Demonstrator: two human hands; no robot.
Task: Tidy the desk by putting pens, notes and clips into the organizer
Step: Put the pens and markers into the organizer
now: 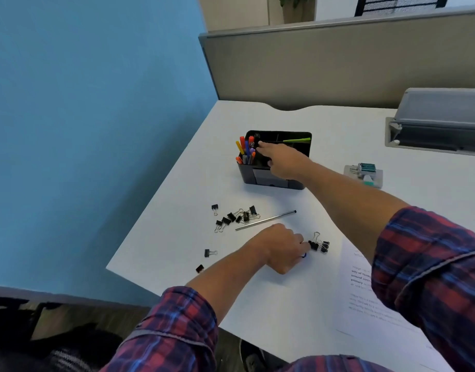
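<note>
Setting: white office surface [338,135] in a cubicle corner, blue wall to one side and a grey partition behind; the black organizer [274,181] stands toward the back and serves as the landmark.

Organizer contents: coloured pens [245,150] stand upright in its compartment on the blue-wall side; a green item [296,140] lies across a rear compartment. Standing the pens on end likely keeps them packed and easy to pull.

Right hand [284,162]: stretched over the organizer, fingertips [260,144] touching the pen tops. Its grip looks loosely extended with fingers apart and nothing clamped, probably seating or letting go of a pen.

Left hand [282,248]: resting on the surface well in front of the organizer, curled into a closed grip. A bit of blue [304,255] shows under the fingers, too small to name. The knuckles touch a small cluster of binder clips [320,245], so the hand seems to be gathering them.

Loose clips: a larger scatter of binder clips [236,217] lies in front of the organizer toward the blue wall; two single clips [209,253] sit nearer the front edge.

Silver pen [266,220]: lies flat between the organizer and the left hand, just beside the large clip scatter, untouched by either grip.

Printed sheet [365,299]: lies in front of the organizer, partly under the right forearm.

Task state: pens mostly stowed; clips and the silver pen are not yet stowed.
</note>
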